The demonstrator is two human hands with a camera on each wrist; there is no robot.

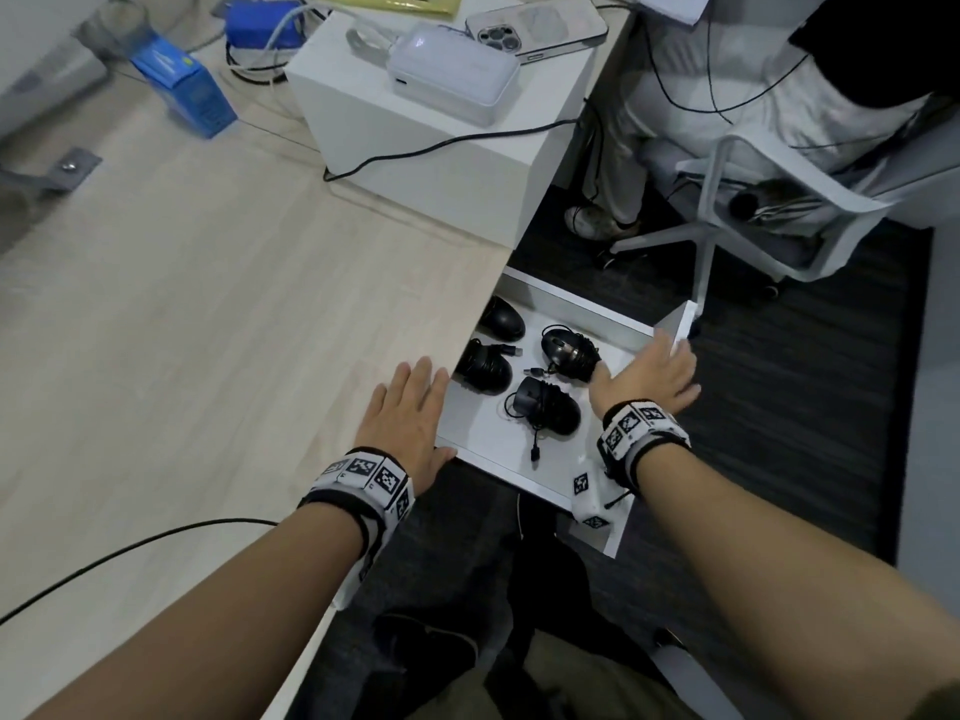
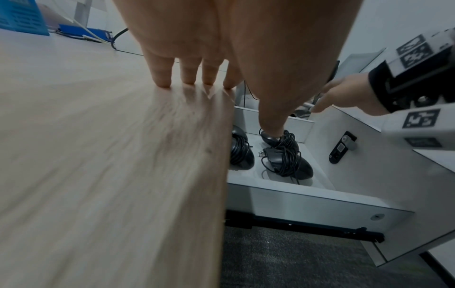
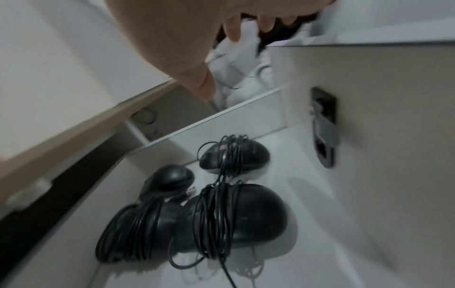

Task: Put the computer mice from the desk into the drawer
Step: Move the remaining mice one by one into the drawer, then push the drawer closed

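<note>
Several black computer mice, most with their cords wound round them, lie in the open white drawer (image 1: 571, 299): one mouse (image 1: 501, 318) at the back, another (image 1: 483, 367) beside the desk edge, two more (image 1: 569, 350) (image 1: 548, 409) nearer the front. The right wrist view shows them close up, the nearest mouse (image 3: 251, 210) below the palm. My left hand (image 1: 410, 410) lies flat and open on the wooden desk (image 1: 208, 330) at its edge, fingertips (image 2: 163, 81) on the wood and thumb out over the drawer. My right hand (image 1: 649, 374) is spread, fingers straight, at the top of the drawer's front panel (image 2: 369, 155), holding nothing.
A white box (image 1: 441, 163) on the desk carries a power bank (image 1: 457, 77) and a phone (image 1: 537, 31). A blue box (image 1: 182, 80) and cables lie at the back. A black cable (image 1: 130, 548) crosses the desk by my left forearm. A seated person on a white chair (image 1: 727, 210) is beyond the drawer.
</note>
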